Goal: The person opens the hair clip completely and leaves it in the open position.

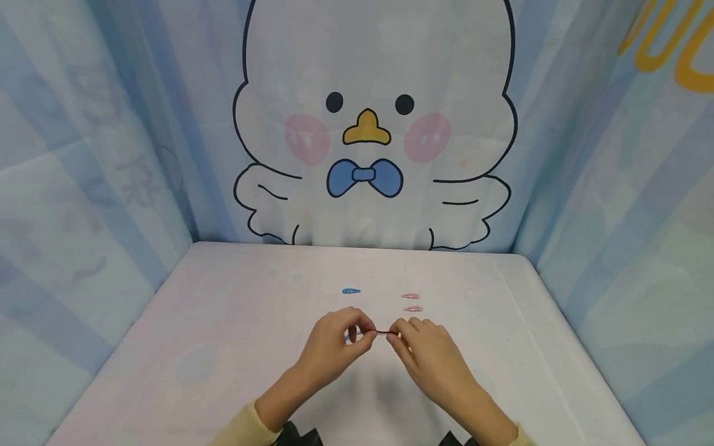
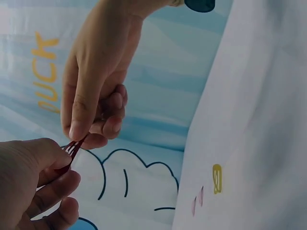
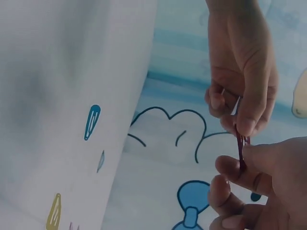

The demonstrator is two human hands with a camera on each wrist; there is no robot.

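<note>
Between my two hands is a dark red snap hair clip (image 1: pixel 383 332), held just above the white table. My left hand (image 1: pixel 333 347) pinches one end of it between thumb and index finger. The other end is pinched by my right hand (image 1: pixel 434 356), thumb and finger together. In the left wrist view the red clip (image 2: pixel 72 151) shows gaps between its prongs; fingertips cover both its ends. Behind the left fingers a blue clip (image 1: pixel 352 337) is partly hidden. Farther back lie another blue clip (image 1: pixel 351 290) and two pink clips, one pink clip (image 1: pixel 411 296) behind the other.
A yellow hair clip (image 2: pixel 217 178) lies on the table in both wrist views; the head view does not show it. The white tabletop (image 1: pixel 245 291) meets a curtain (image 1: pixel 374 217) with a cartoon duck at its back edge. Curtains also hang at both sides.
</note>
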